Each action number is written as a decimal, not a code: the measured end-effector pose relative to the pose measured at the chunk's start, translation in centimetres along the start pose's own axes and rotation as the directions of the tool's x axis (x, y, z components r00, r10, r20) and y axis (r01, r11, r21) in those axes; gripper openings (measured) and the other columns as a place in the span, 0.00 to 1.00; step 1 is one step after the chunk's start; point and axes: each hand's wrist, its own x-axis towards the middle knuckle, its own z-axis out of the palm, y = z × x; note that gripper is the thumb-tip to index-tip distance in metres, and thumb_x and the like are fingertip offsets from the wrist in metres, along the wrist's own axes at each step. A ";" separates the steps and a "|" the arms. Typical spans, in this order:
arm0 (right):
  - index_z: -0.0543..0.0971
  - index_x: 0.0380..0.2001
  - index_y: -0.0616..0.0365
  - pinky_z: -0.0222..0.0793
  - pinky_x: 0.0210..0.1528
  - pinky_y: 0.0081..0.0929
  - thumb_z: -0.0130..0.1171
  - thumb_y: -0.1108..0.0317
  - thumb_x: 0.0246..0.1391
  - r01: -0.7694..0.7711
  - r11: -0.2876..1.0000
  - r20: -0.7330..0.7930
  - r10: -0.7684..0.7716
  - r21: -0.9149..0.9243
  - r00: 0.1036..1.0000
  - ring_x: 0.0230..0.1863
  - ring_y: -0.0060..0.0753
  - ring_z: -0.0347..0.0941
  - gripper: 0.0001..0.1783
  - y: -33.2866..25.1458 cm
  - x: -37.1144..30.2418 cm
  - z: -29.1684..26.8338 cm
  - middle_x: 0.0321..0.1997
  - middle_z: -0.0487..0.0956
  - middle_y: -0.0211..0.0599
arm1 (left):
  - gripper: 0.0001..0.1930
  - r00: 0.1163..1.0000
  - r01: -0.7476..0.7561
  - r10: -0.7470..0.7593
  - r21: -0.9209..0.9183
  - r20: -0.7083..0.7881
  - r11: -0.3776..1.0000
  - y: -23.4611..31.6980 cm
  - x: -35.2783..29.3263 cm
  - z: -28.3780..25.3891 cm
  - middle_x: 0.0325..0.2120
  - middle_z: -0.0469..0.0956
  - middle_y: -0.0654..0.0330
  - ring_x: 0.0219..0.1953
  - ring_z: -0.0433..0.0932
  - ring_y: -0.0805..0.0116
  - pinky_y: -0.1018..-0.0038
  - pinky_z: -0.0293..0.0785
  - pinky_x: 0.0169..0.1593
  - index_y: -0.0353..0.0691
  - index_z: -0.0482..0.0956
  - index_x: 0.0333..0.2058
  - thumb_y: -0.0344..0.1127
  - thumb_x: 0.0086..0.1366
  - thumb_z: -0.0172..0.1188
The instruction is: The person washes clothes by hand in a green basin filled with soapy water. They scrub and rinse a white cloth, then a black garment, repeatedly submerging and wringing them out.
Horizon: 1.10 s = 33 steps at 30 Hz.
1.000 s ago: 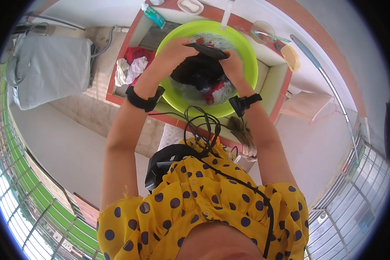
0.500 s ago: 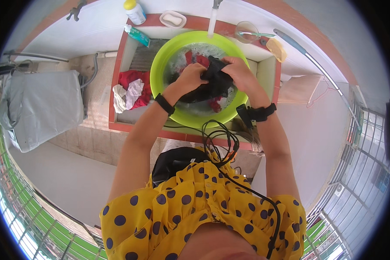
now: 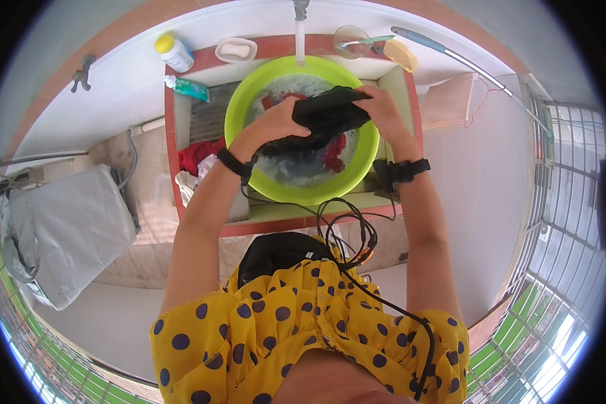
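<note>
- The black cloth is gripped on either side by left hand and right hand, probably for spreading.
- The green basin is set beneath, presumably for catching drips.

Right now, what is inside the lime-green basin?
Inside the lime-green basin: sudsy water and red cloth. A black cloth, held between the left hand and right hand, hides the middle; what lies beneath it cannot be seen.

The basin over there looks smooth, slightly glossy plastic, the black cloth matt; the bottle at the back-left corner of the sink seems plastic too.
</note>
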 end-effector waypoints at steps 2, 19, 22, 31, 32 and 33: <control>0.79 0.39 0.69 0.68 0.38 0.24 0.60 0.72 0.50 -0.046 0.999 0.023 0.046 0.012 0.999 0.33 0.23 0.71 0.14 -0.5 -0.5 0.3 0.31 0.79 0.34 | 0.22 0.995 0.008 0.010 0.193 -0.095 0.981 -0.9 0.8 0.9 0.39 0.78 0.42 0.46 0.76 0.46 0.60 0.71 0.47 0.33 0.75 0.46 0.41 0.58 0.63; 0.76 0.43 0.59 0.70 0.48 0.31 0.55 0.69 0.57 -0.095 0.970 0.126 0.068 0.226 0.990 0.45 0.34 0.74 0.11 8.7 -4.3 7.6 0.43 0.78 0.38 | 0.12 0.950 -0.106 0.134 0.113 -0.282 0.988 5.0 1.6 9.5 0.24 0.78 0.43 0.31 0.77 0.39 0.50 0.73 0.34 0.35 0.72 0.35 0.39 0.60 0.54; 0.76 0.43 0.59 0.70 0.50 0.33 0.55 0.68 0.58 -0.073 0.839 0.102 0.021 0.539 0.995 0.46 0.36 0.75 0.11 12.7 -4.2 7.1 0.45 0.78 0.38 | 0.10 0.958 -0.140 0.171 0.143 -0.231 0.980 7.1 0.9 10.8 0.24 0.78 0.43 0.30 0.78 0.41 0.51 0.74 0.34 0.36 0.71 0.35 0.35 0.59 0.56; 0.74 0.46 0.60 0.74 0.46 0.34 0.55 0.64 0.60 -0.230 0.279 0.154 0.270 0.932 0.950 0.44 0.35 0.76 0.15 8.4 -0.7 4.2 0.46 0.77 0.39 | 0.23 0.877 0.154 -0.165 -0.061 -0.451 0.986 10.3 1.8 9.1 0.41 0.77 0.44 0.45 0.77 0.47 0.61 0.73 0.46 0.34 0.68 0.47 0.36 0.55 0.62; 0.73 0.46 0.60 0.75 0.45 0.33 0.55 0.63 0.60 -0.226 0.197 0.159 0.307 0.954 0.938 0.44 0.34 0.76 0.14 8.2 -0.6 4.5 0.46 0.77 0.39 | 0.21 0.912 0.122 -0.144 -0.081 -0.383 0.989 9.9 2.3 9.0 0.40 0.77 0.44 0.44 0.77 0.45 0.59 0.73 0.45 0.34 0.68 0.45 0.37 0.55 0.61; 0.73 0.45 0.60 0.76 0.44 0.32 0.56 0.63 0.60 -0.220 0.116 0.168 0.344 0.969 0.924 0.43 0.34 0.76 0.14 8.1 -0.5 4.8 0.45 0.77 0.38 | 0.20 0.941 0.093 -0.121 -0.105 -0.315 0.990 9.3 2.7 9.1 0.39 0.77 0.44 0.42 0.77 0.44 0.57 0.73 0.44 0.35 0.69 0.44 0.38 0.56 0.61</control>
